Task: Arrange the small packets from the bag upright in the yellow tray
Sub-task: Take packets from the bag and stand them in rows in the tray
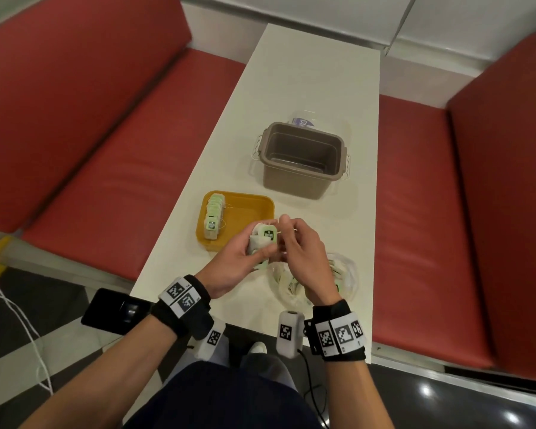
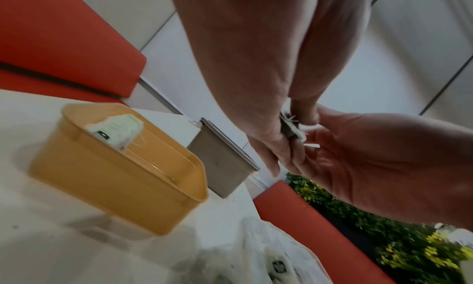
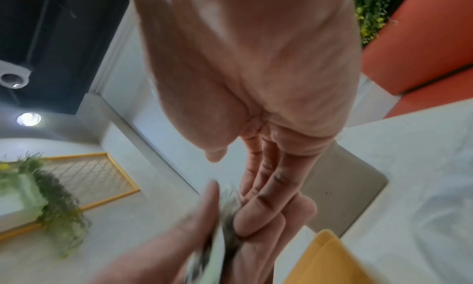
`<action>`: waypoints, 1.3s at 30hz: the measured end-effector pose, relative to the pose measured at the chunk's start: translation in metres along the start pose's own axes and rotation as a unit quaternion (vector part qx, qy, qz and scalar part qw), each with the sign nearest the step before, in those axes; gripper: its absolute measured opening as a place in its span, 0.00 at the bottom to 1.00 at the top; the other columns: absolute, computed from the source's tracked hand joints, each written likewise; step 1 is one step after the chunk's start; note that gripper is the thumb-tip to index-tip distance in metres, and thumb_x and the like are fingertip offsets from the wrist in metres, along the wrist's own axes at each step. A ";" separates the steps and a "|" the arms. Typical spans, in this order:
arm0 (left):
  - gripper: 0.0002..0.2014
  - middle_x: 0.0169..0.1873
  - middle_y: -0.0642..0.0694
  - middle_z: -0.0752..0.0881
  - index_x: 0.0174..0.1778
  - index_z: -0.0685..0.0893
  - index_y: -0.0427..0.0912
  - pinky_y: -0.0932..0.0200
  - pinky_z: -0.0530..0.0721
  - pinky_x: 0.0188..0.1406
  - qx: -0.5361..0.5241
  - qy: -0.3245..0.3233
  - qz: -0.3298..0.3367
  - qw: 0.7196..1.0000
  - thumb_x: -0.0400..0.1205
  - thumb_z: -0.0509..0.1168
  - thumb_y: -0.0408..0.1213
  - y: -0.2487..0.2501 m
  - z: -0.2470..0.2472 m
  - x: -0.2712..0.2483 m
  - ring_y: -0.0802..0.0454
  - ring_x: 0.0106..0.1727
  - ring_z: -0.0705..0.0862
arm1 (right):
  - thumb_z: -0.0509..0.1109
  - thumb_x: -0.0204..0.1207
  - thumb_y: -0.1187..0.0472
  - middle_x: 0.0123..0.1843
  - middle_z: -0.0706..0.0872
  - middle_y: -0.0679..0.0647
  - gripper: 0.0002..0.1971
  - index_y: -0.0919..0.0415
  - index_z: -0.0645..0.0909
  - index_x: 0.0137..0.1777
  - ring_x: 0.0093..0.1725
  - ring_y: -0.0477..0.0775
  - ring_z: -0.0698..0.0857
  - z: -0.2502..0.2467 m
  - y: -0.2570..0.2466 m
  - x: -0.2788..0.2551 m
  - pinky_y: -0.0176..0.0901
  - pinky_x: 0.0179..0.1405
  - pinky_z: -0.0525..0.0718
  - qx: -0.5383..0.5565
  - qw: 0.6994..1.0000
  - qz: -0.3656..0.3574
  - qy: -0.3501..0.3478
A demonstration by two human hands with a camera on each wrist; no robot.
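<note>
A yellow tray (image 1: 254, 198) sits on the white table, with a row of green-and-white packets (image 1: 214, 218) standing upright along its left side. My left hand (image 1: 254, 247) grips a small stack of packets (image 1: 266, 235) just in front of the tray's right corner. My right hand (image 1: 287, 232) meets it from the right, with curled fingertips pinching the stack's upper edge. In the left wrist view the held packets (image 2: 291, 126) show edge-on between both hands. The clear plastic bag (image 1: 347, 274) with more packets lies under my right wrist.
A grey-brown bin (image 1: 304, 181) stands beyond the tray, with a clear lid behind it. Red bench seats flank the narrow table (image 1: 307, 72) on both sides. A black phone (image 1: 115, 311) lies at the near left corner.
</note>
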State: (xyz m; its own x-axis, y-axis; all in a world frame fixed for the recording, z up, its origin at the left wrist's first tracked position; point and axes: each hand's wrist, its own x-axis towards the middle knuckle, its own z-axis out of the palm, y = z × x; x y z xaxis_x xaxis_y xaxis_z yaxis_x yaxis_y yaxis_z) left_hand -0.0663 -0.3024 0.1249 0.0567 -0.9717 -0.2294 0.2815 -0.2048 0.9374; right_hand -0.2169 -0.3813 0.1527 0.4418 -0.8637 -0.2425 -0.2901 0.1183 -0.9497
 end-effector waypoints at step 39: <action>0.10 0.36 0.47 0.92 0.55 0.87 0.48 0.63 0.79 0.33 0.185 0.165 0.013 0.969 0.83 0.81 0.39 0.037 -0.157 0.004 0.54 0.33 0.87 | 0.78 0.87 0.53 0.46 0.95 0.49 0.01 0.45 0.90 0.54 0.49 0.51 0.94 0.124 -0.018 0.076 0.60 0.54 0.94 0.008 0.995 -0.094 0.024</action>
State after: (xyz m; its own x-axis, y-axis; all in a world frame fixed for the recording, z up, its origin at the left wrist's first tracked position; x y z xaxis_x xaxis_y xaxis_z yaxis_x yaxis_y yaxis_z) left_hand 0.0948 -0.2950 0.1181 0.3798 -0.8990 -0.2181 -0.0840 -0.2683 0.9597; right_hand -0.0731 -0.3888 0.1264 0.4461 -0.8935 -0.0518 -0.1931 -0.0396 -0.9804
